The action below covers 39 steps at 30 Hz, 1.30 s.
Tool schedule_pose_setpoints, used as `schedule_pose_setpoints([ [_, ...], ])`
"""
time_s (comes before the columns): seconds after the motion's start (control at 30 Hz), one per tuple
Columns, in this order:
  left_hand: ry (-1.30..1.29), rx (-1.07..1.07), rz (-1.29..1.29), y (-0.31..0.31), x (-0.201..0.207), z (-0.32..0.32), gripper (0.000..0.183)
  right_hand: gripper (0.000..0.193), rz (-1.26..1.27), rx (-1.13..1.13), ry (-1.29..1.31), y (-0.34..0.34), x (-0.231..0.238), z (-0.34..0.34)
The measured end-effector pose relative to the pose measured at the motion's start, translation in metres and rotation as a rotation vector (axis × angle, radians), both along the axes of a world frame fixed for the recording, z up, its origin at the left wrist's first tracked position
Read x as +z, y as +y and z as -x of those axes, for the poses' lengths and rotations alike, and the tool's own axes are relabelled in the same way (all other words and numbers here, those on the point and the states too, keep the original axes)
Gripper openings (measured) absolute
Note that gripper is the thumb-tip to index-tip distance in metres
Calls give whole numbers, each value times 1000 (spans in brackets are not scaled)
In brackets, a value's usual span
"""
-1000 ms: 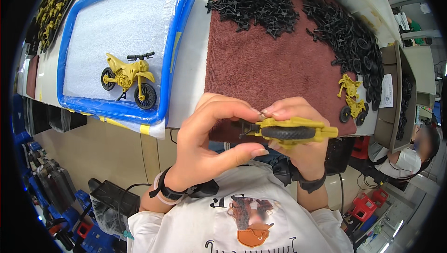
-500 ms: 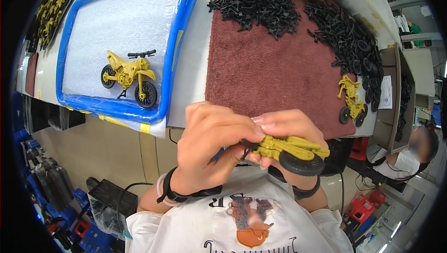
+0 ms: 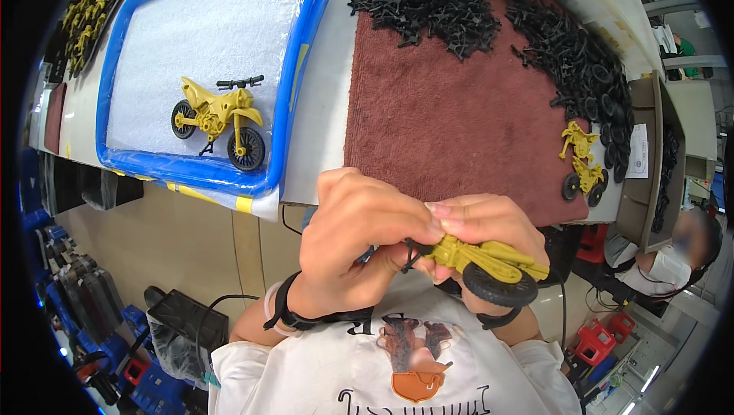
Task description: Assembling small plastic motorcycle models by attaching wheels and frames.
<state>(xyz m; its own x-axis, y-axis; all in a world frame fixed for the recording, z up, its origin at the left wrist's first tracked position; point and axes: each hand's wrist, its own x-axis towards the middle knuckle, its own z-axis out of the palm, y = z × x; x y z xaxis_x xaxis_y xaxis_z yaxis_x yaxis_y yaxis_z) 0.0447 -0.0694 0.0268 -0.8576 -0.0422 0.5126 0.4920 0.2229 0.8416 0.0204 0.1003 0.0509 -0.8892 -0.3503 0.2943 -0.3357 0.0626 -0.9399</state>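
Observation:
Above my lap, in front of the table edge, both hands grip a yellow toy motorcycle (image 3: pixel 453 253). My left hand (image 3: pixel 353 235) pinches its left end, where a thin black part (image 3: pixel 412 255) sticks out beneath the fingers; what else they cover is hidden. My right hand (image 3: pixel 497 220) is closed around the body from behind, its thumb and fingertips meeting those of the left. A black wheel (image 3: pixel 501 286) shows at the toy's right end. To the left, a finished-looking yellow toy motorcycle (image 3: pixel 210 113) with black wheels and handlebar lies in a lined blue tray (image 3: pixel 103 117).
A brown towel (image 3: pixel 451 124) covers the table, with heaps of small black parts (image 3: pixel 428 6), black wheels (image 3: pixel 615 124) and yellow motorcycle pieces (image 3: pixel 585 159) on it. A grey bin (image 3: pixel 646 216) stands right. Yellow parts (image 3: pixel 92 10) fill a far-left tray. Another person (image 3: pixel 665 270) sits at right.
My hands and the held motorcycle have shifted slightly right and down, and its wheeled end tilts a little lower. The grip looks the same. The view has moved slightly.

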Motion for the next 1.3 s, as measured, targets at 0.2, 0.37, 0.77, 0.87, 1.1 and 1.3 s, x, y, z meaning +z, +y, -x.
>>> schedule_pose_setpoints([
  [0.2, -17, -41, -23, -6, -5, 1, 26, 38, 12, 19, -11, -2, 0, 4],
  [0.37, -595, -300, -417, -21, 18, 2, 37, 81, 49, 214, -171, 10, -7, 12],
  [0.77, -418, 195, -321, -107, 64, 42, 64, 93, -174, 186, -178, 42, 4, 22],
  [0.87, -394, 376, -178, -140, 69, 69, 70, 81, -175, 124, -162, 50, 4, 24],
  [1.1, -699, 341, 346, -175, 33, 74, 43, 56, -203, 116, -123, 49, 5, 24],
  [1.3, -494, 421, 871, -157, 32, 69, 42, 45, -246, 121, -151, 58, 9, 28],
])
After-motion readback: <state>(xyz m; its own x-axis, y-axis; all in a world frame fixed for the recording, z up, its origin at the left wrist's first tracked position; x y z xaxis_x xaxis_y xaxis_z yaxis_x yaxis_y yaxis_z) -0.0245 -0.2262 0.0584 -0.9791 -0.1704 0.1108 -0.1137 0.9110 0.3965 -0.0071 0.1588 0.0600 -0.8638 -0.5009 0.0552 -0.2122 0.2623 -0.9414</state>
